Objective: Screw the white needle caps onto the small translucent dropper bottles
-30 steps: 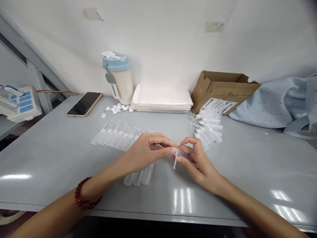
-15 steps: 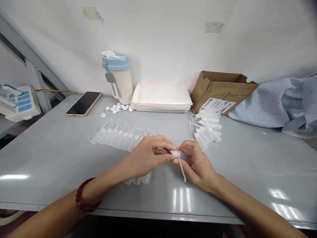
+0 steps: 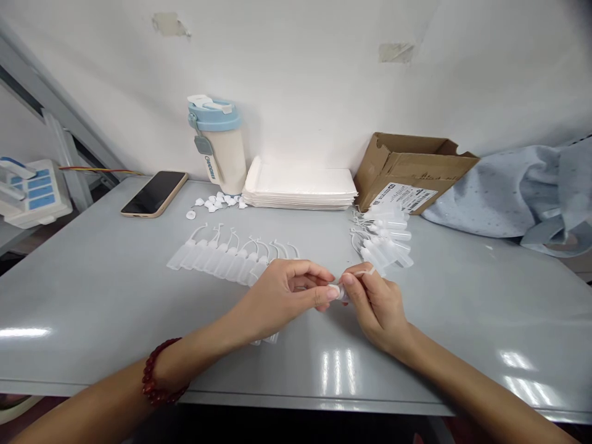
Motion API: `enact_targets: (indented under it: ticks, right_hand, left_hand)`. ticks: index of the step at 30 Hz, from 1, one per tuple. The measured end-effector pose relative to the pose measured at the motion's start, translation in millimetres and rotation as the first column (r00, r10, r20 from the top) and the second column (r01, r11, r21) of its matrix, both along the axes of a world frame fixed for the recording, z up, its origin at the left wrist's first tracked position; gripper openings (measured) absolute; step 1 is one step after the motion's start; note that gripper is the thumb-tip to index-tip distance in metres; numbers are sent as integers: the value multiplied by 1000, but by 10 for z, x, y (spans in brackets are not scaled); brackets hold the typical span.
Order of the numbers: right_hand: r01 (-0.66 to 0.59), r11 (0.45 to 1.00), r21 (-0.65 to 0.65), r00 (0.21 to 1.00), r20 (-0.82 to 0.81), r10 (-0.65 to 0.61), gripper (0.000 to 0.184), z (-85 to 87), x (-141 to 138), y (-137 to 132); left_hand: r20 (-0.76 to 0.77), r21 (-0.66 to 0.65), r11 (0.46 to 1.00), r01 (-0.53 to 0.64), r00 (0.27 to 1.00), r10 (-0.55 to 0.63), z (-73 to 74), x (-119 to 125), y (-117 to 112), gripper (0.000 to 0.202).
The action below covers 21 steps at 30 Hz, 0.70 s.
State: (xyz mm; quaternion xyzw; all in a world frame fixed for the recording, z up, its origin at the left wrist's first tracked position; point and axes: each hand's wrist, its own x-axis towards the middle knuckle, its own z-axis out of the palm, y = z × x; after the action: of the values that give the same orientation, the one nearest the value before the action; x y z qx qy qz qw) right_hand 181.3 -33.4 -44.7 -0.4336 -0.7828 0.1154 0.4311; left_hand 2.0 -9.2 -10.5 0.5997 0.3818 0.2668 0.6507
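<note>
Presently, left hand point(image 3: 291, 290): from where I stand, its grip is pinched on a small bottle point(image 3: 333, 291), thumb and fingertips at the white end.
Right hand point(image 3: 382, 305): its grip is closed about the bottle's other end, so the fingers hide most of the translucent body.
Thin pale strip point(image 3: 363, 272): it runs from the pinched right thumb and forefinger across the knuckles.
Small bottle: held between the two hands, over the middle of the grey bench point(image 3: 462, 308).
Row of bottles point(image 3: 222, 260): side by side beyond the left hand, caps away from the person, each with a thin curling tail; the right end slips behind that hand.
Further bottles point(image 3: 272, 338): mostly covered by the left hand and wrist, only their ends peeking out.
Pile of bottles point(image 3: 391, 235): beyond the right hand, tails toward the left, close in front of the open cardboard box point(image 3: 416, 169).
White caps point(image 3: 221, 201): scattered near the foot of the blue-lidded tumbler point(image 3: 226, 154).
White packets point(image 3: 300, 185): stacked between tumbler and box.
Phone point(image 3: 155, 194): flat, left of the tumbler.
Beaded bracelet point(image 3: 148, 379): dark red, on the left wrist.
</note>
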Motion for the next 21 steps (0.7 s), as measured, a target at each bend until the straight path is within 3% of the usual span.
enact_targets:
  ticks: [3, 5, 6, 7, 8, 10, 11, 12, 13, 14, 15, 18, 19, 21]
  right_hand:
    - [9, 998, 60, 999, 41, -11, 16, -26, 1, 1]
    - [-1, 999, 38, 999, 49, -1, 17, -36, 3, 10]
    - [-4, 1000, 7, 999, 46, 4, 17, -38, 3, 17]
    - [-5, 999, -34, 999, 37, 6, 17, -39, 3, 25]
    - [-5, 997, -83, 1000, 19, 6, 18, -39, 3, 35]
    - [-10, 982, -188, 1000, -29, 5, 20, -35, 0, 53]
    - [-16, 973, -229, 999, -52, 4, 21, -33, -2, 59]
    - [-22, 966, -256, 998, -68, 4, 21, -30, -3, 64]
    - [-26, 963, -267, 997, -77, 5, 22, -26, -5, 66]
    - [-26, 966, -259, 997, -75, 7, 22, -23, -6, 64]
    - [-20, 973, -231, 998, -63, 5, 22, -21, -7, 61]
    - [13, 998, -66, 1000, 18, -12, 18, -21, -3, 42]
    - [22, 1000, 3, 998, 54, -22, 16, -25, 0, 37]
    - [24, 991, 129, 991, 124, -40, 13, -37, 4, 33]
  left_hand:
    - [-77, -48, 996, 70, 994, -74, -6, -5, -14, 19]
    - [-126, 88, 992, 89, 989, -77, -37, -8, -29, 16]
    - [-156, 229, 969, 91, 986, -56, -64, -10, -38, 13]
    - [-186, 407, 908, 102, 982, -27, -99, -12, -47, 11]
    - [-215, 590, 798, 125, 977, 5, -139, -16, -56, 11]
    - [-267, 840, 503, 202, 962, 60, -219, -26, -69, 17]
    - [-291, 888, 392, 240, 954, 77, -249, -30, -72, 21]
    - [-300, 908, 330, 257, 950, 85, -269, -32, -73, 23]
    - [-292, 912, 325, 251, 953, 83, -274, -32, -70, 23]
    - [-269, 900, 374, 223, 960, 73, -264, -29, -64, 20]
    - [-234, 863, 471, 181, 971, 57, -240, -23, -57, 16]
    - [-180, 541, 838, 75, 983, 29, -117, -2, -32, 13]
    - [-201, 404, 912, 77, 980, 6, -75, 3, -25, 16]
    - [-247, 201, 973, 111, 967, -59, -10, 9, -20, 25]
